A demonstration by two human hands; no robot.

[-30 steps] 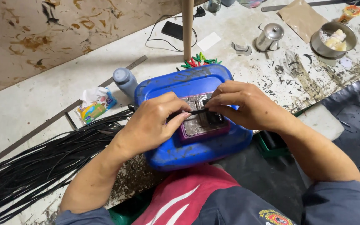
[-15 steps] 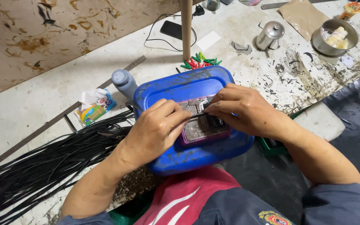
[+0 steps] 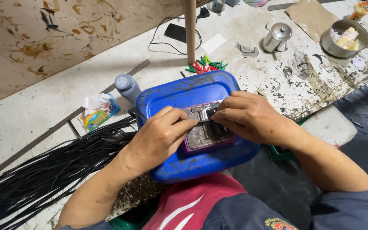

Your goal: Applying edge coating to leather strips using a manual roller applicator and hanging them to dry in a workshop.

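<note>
My left hand (image 3: pixel 160 134) and right hand (image 3: pixel 245 117) pinch a thin black strip (image 3: pixel 206 121) over the grey block (image 3: pixel 203 132) on the blue lid (image 3: pixel 192 91); sideways pull could slip it off

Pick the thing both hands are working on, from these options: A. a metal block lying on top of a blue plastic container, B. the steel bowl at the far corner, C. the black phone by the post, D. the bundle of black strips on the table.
A: the left hand and right hand meet over a grey metal block that rests on the blue plastic container, pinching a small dark piece between the fingertips.
</note>
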